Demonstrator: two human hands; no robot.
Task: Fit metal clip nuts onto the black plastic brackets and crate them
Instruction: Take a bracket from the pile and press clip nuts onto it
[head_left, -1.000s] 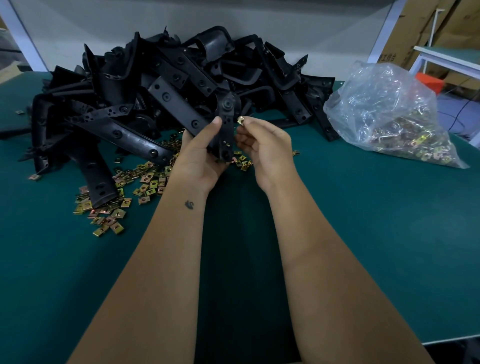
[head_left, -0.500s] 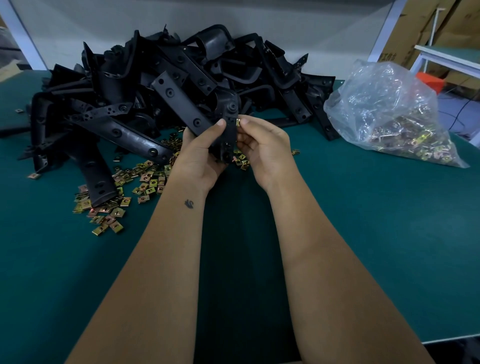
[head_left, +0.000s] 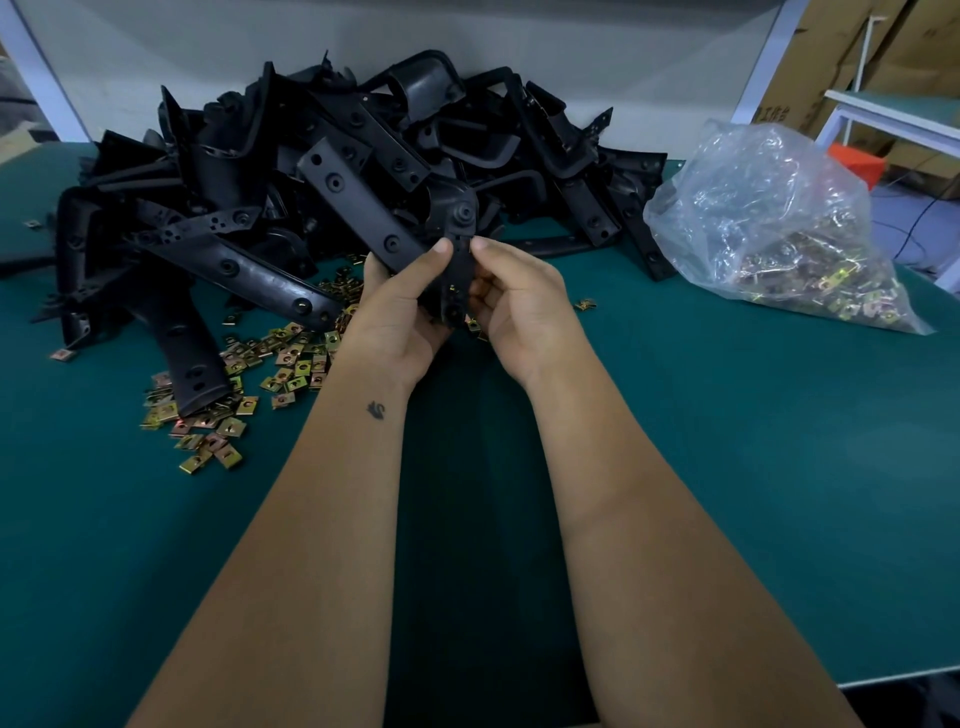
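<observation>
Since a second ago, both hands have closed in on the bracket (head_left: 457, 244): the right hand (head_left: 519, 306), which then held a brass clip nut clear of the plastic beside its edge, now has thumb and forefinger pressed against the bracket's right side, and the nut itself can no longer be made out between them. Whether it sits on the bracket or stays hidden under the fingertips cannot be told. The left hand (head_left: 400, 312) grips the same bracket from the left, thumb laid up along its front face, fingers wrapped behind. Both forearms reach forward from the bottom of the view and meet over the middle of the green table (head_left: 727, 467), holding the bracket upright and raised just in front of the pile of black brackets (head_left: 311, 171). Loose clip nuts (head_left: 249, 374) lie scattered on the table left of the left wrist, some under the ends of the pile's nearest pieces. To the right, well apart from the hands, a clear plastic bag (head_left: 769, 208) lies on the table with more nuts inside.
</observation>
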